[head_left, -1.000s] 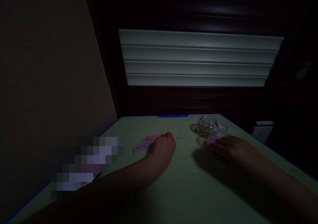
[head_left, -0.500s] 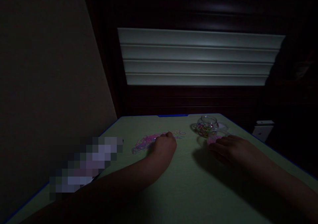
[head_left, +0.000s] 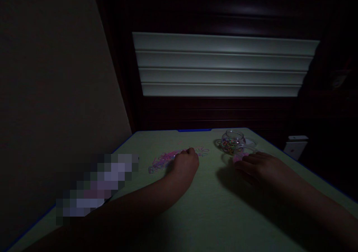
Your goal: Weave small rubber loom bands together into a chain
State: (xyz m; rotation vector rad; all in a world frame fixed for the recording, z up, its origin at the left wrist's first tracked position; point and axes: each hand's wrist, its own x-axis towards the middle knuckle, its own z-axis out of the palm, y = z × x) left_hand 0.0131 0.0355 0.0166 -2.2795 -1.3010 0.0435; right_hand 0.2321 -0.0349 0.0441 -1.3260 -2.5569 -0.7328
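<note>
A loose pile of pink and purple small elastic bands (head_left: 165, 160) is spread on the pale green table. My left hand (head_left: 186, 164) rests at its right end, fingers curled down and pinched together; whatever lies between the fingertips is hidden. A few pale bands (head_left: 203, 151) lie just beyond that hand. My right hand (head_left: 258, 166) is closed around a small clear jar (head_left: 240, 156) with pink bands inside, its near side covered by the fingers. Directly behind stands an open round glass jar (head_left: 232, 142) of multicoloured bands, upright.
The table (head_left: 201, 214) has a blue edge and ends before dark panelling with white slats (head_left: 220, 63). A blurred-out flat object (head_left: 97, 186) lies along the left side. White boxes (head_left: 295, 147) stand beyond the right edge. The room is dim.
Almost nothing differs. Both hands stay in the same places, and the pile and jars have not visibly moved.
</note>
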